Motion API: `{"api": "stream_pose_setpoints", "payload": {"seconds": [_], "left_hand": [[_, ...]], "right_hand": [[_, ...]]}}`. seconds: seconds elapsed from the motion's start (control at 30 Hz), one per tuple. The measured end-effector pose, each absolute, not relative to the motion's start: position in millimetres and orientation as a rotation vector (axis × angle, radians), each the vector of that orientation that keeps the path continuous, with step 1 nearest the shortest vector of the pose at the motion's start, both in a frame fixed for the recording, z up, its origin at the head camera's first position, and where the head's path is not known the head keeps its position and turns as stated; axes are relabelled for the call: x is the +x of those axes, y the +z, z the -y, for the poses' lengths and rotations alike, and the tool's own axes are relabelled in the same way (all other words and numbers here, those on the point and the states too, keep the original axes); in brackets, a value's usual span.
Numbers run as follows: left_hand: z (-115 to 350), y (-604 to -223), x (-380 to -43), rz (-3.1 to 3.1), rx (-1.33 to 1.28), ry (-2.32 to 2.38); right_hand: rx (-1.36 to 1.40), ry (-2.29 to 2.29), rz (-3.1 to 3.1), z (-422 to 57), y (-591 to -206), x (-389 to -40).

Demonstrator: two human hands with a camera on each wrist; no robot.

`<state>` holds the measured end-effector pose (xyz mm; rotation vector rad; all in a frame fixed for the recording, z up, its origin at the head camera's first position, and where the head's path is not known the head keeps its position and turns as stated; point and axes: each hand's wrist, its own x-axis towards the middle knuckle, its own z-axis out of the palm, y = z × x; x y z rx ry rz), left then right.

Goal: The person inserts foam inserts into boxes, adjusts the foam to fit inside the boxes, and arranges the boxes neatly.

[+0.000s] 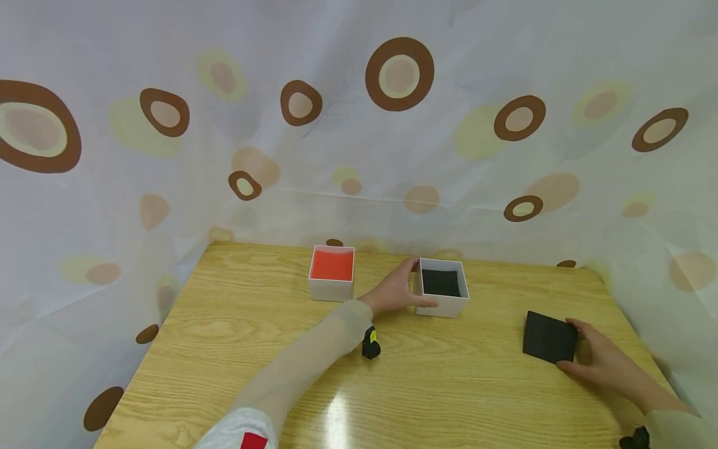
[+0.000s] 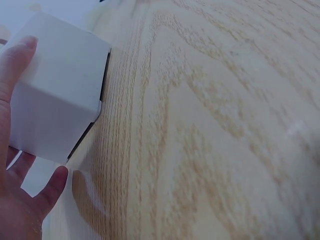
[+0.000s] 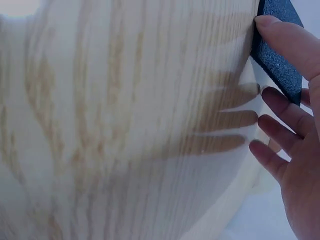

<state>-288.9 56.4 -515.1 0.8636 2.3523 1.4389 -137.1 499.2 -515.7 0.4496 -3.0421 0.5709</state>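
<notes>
My left hand (image 1: 395, 290) grips a white open-topped box (image 1: 441, 305) from its left side, thumb along the front wall and fingers towards the back. Inside that box lies a black sheet-like lining (image 1: 440, 283). From the left wrist view, the thumb lies against one white wall (image 2: 65, 55) and the other fingers reach under or around the far corner. Over at the right, my right hand (image 1: 600, 362) pinches a flat black square piece (image 1: 550, 337) by its right edge. In the right wrist view the piece (image 3: 280, 50) shows a dark, speckled surface beneath the thumb.
Left of the held box stands a second white box (image 1: 331, 290) with a red inside. Both boxes sit near the back edge of the wooden table (image 1: 449, 399). A patterned curtain (image 1: 336, 149) hangs behind the table and along its sides.
</notes>
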Motion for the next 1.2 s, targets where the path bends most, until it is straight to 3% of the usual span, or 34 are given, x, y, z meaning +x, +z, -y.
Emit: {"api": "stream_pose_setpoints", "payload": {"seconds": [0.6, 1.2], "left_hand": [[-57.6, -519.1, -290.5, -2.366, 0.848, 1.415], [-57.9, -518.9, -291.1, -2.371, 0.846, 1.417]], "right_hand": [[0.215, 1.18, 3.063, -487.0, -508.7, -136.0], [0.306, 1.208, 2.751, -471.0, -506.2, -151.8]]}}
